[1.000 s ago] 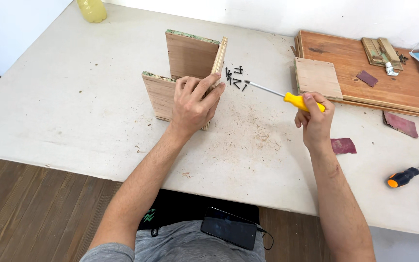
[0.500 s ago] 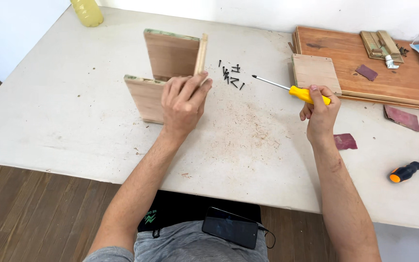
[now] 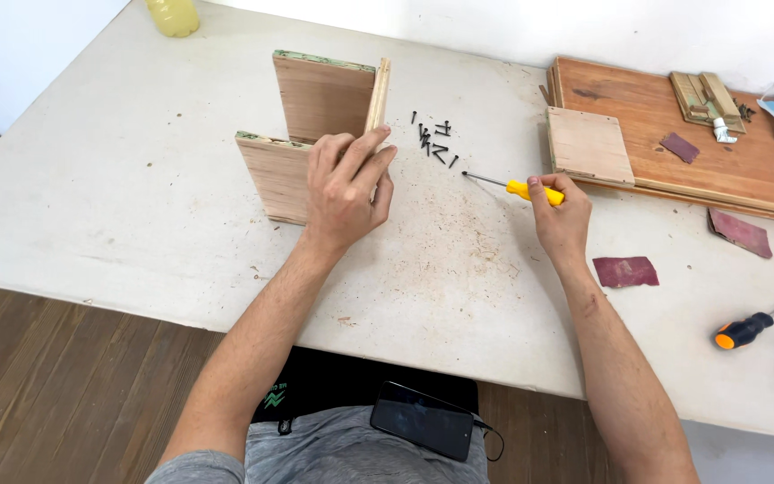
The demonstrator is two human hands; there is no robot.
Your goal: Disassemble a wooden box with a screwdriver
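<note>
- Left hand (image 3: 344,184) lies flat on the upright wooden panel assembly (image 3: 315,125).
- Right hand (image 3: 562,215) grips a yellow-handled screwdriver (image 3: 517,186), tip near the scattered black screws (image 3: 434,142).
- White worktable (image 3: 118,179) dusted with sawdust.

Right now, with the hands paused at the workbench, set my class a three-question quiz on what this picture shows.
1. True or false: the left hand rests on the wooden panel assembly.
2. Multiple choice: the right hand holds a) a sandpaper piece b) a yellow-handled screwdriver c) a bottle.
3. What lies on the table between the panels and the screwdriver tip?

Key
1. True; its fingers lie over the upright boards.
2. b; the grip closes round the handle, tip towards the screws.
3. A small pile of black screws.
</note>
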